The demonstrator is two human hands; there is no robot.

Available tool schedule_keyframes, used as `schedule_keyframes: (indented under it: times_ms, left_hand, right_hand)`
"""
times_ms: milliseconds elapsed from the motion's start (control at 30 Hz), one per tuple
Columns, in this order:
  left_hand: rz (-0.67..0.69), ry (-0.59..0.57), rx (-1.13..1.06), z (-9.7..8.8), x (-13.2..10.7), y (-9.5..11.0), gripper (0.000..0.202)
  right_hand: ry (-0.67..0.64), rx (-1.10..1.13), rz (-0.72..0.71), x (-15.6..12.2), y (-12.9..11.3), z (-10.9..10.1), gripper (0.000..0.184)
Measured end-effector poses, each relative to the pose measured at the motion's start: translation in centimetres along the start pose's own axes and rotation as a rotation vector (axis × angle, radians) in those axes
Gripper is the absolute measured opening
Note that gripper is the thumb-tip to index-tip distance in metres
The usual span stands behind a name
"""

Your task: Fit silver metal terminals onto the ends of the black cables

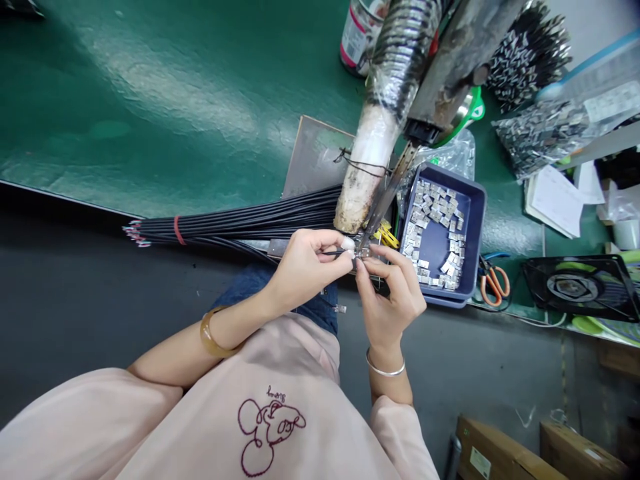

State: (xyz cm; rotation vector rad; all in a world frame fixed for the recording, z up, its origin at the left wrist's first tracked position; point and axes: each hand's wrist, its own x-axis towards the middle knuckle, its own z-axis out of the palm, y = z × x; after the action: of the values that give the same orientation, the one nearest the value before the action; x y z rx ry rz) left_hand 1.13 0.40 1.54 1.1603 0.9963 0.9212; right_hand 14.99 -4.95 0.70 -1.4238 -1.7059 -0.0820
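My left hand (314, 261) is closed, pinching the end of a black cable (330, 253) between thumb and fingers. Facing it, my right hand (393, 283) has its thumb and index finger closed on a small metal connector (365, 253). Cable end and connector meet between the fingertips, just below a metal bar (390, 190); whether they are joined I cannot tell. Behind my left hand lies a bundle of black cables (260, 217), tied with a red band (179, 230). Right of my hands, a blue tray (477, 233) holds many loose metal connectors (435, 203).
A foil-wrapped hose (370, 147) hangs close above my hands. Orange-handled pliers (495, 287) and a black fan (575, 287) lie along the green table's (200, 100) right edge. A can (356, 40) and a bag of metal parts (543, 130) stand farther back.
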Motion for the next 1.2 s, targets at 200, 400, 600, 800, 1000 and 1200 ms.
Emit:
schedule_keyframes:
  times_ms: [200, 400, 600, 800, 1000, 1200]
  left_hand:
    - [0.008, -0.009, 0.045, 0.0, -0.1, -0.3, 0.009]
    - [0.023, -0.024, 0.128, 0.1, -0.2, -1.0, 0.012]
    - [0.053, -0.018, 0.111, -0.1, -0.4, -0.6, 0.013]
    - [-0.014, -0.113, 0.051, -0.2, -0.6, -0.7, 0.011]
    - [-0.046, -0.316, -0.007, -1.4, -0.4, -0.3, 0.016]
    - [0.046, -0.362, 0.098, -2.4, -1.1, 0.4, 0.012]
  right_hand:
    - [-0.02, 0.015, 0.006, 0.0, -0.2, -0.4, 0.016]
    - [-0.028, -0.012, 0.026, -0.1, 0.0, -0.3, 0.016]
    - [-0.029, -0.033, 0.003, 0.1, -0.4, -0.5, 0.015]
    - [-0.029, -0.066, -0.092, -0.7, 0.1, -0.9, 0.016]
    - [-0.172, -0.136, -0.291, -1.0, 1.2, -1.7, 0.015]
    - [-0.08, 0.044, -0.171, -1.1, 0.8, -1.9, 0.012]
